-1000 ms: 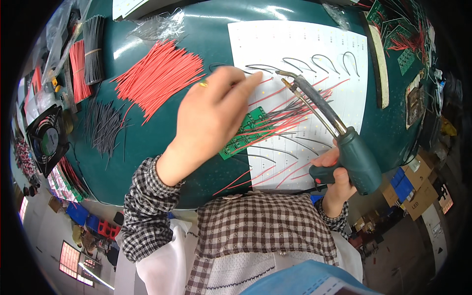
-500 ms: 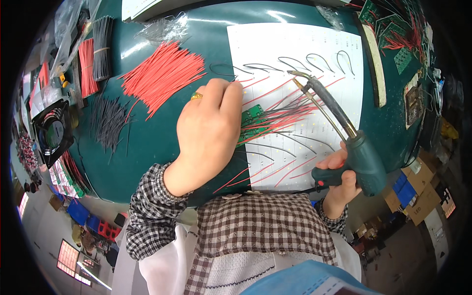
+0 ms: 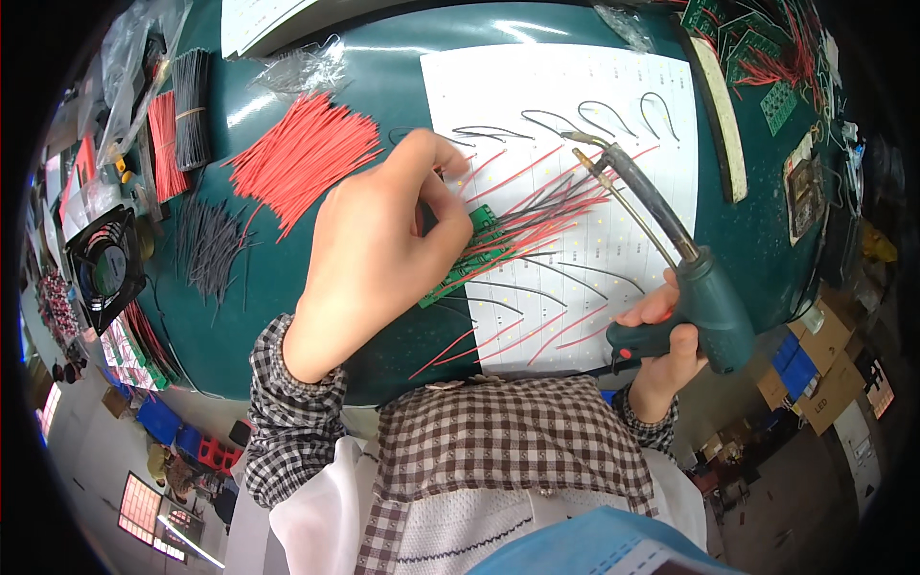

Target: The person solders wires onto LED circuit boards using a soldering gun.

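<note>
Green circuit board is found on the white paper sheet, toward the near middle of the green bench, with a fan of red wires and a few dark ones running from it toward the right. It is pressed down by the left hand, whose fingers are curled over its left end, thumb and forefinger pinched together at the wires. A dark green soldering gun is gripped by the right hand near the bench's right front edge, fingers clenched round the handle; its long metal tip is held over the sheet just beyond the wire ends. A loose heap of cut red wires is spread toward the left rear of the bench, with a bundle of black wires nearer the left edge and a small black fan beside it.
</note>
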Demonstrator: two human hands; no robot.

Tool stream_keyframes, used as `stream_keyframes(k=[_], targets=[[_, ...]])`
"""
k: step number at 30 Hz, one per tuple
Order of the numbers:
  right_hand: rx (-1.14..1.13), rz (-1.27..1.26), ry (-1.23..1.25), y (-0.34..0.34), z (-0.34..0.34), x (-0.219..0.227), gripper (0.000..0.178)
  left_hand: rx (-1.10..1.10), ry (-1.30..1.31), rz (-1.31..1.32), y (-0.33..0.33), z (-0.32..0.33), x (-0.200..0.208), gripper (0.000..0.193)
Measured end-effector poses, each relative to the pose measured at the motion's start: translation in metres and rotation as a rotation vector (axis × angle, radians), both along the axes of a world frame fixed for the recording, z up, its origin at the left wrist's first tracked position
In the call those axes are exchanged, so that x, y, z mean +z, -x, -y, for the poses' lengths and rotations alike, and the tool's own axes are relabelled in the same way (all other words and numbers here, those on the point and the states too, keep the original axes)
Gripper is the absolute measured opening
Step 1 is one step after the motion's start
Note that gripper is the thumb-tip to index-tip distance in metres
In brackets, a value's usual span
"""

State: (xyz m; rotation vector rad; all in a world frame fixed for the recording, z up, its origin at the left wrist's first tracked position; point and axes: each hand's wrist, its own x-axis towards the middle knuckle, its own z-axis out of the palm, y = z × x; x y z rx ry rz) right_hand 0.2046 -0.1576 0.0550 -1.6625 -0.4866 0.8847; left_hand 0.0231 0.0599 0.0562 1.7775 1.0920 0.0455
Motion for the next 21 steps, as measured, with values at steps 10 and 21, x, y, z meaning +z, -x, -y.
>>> stream_keyframes(k=[10, 21], targets=[[-0.105, -0.097, -0.082, -0.006, 0.002, -0.002, 0.073, -0.242, -0.063, 0.485, -0.004, 0.002, -0.019, 0.018], [0.03, -0.001, -0.036, -0.01, 0.006, 0.0, 0.069, 0.109, -0.152, 0.252, -0.032, 0.015, -0.042, 0.009]])
